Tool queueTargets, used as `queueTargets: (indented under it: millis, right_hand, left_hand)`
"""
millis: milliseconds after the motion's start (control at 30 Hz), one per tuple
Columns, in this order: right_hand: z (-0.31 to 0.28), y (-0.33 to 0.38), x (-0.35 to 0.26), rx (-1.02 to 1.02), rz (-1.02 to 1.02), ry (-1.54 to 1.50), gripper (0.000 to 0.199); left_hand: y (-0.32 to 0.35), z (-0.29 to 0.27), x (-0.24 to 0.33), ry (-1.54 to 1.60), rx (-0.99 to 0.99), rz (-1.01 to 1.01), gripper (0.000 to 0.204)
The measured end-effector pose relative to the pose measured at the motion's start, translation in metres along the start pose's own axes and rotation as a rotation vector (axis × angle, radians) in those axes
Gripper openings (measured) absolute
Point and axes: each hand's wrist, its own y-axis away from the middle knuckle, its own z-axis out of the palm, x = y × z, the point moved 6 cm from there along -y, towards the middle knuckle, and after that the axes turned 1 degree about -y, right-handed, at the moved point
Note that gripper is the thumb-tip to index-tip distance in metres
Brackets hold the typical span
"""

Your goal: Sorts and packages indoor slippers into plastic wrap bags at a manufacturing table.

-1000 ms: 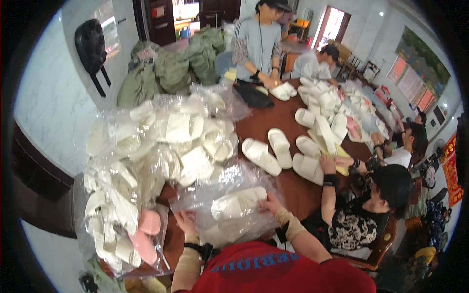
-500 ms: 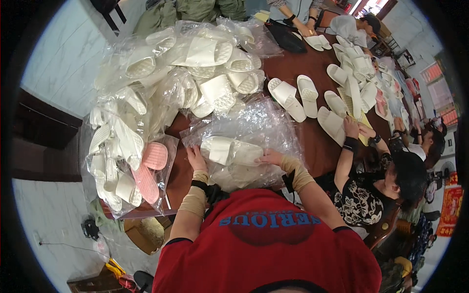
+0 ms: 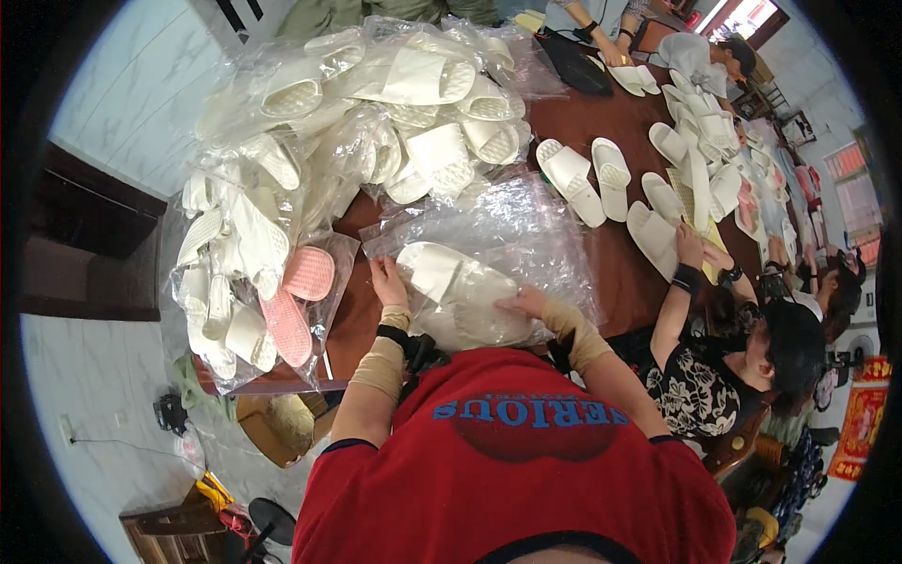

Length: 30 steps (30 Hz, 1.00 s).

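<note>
A packing workshop: bagged white slippers [image 3: 376, 122] heaped on a long worktop [image 3: 639, 273], with seated people [image 3: 742, 367] sorting pairs along it.

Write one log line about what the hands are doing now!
left hand: on white slipper | right hand: on clear plastic bag | brown table

A clear plastic bag [image 3: 489, 226] lies crumpled on the brown table [image 3: 620, 273], with white slippers [image 3: 460, 287] inside. On the table's far left side rises a heap of clear bags [image 3: 366, 113] packed with white slippers. At its left edge lies another clear bag [image 3: 282, 301] holding pink slippers [image 3: 296, 301]. Well to the table's right hangs a red sign [image 3: 860, 414] with yellow markings.
</note>
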Motion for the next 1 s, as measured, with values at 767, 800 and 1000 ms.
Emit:
queueTargets:
  millis: [767, 800, 1000]
  right_hand:
    - [-0.052, 0.055, -0.003, 0.236, -0.022, -0.461, 0.044]
    - [-0.057, 0.056, 0.004, 0.229, -0.02, -0.459, 0.044]
    - [-0.056, 0.063, -0.007, 0.178, -0.023, -0.498, 0.044]
  left_hand:
    - [0.032, -0.096, 0.069, 0.289, -0.285, -0.126, 0.019]
    - [0.039, -0.091, 0.062, 0.168, -0.48, -0.201, 0.02]
    - [0.04, -0.107, 0.06, -0.616, 0.08, 0.425, 0.035]
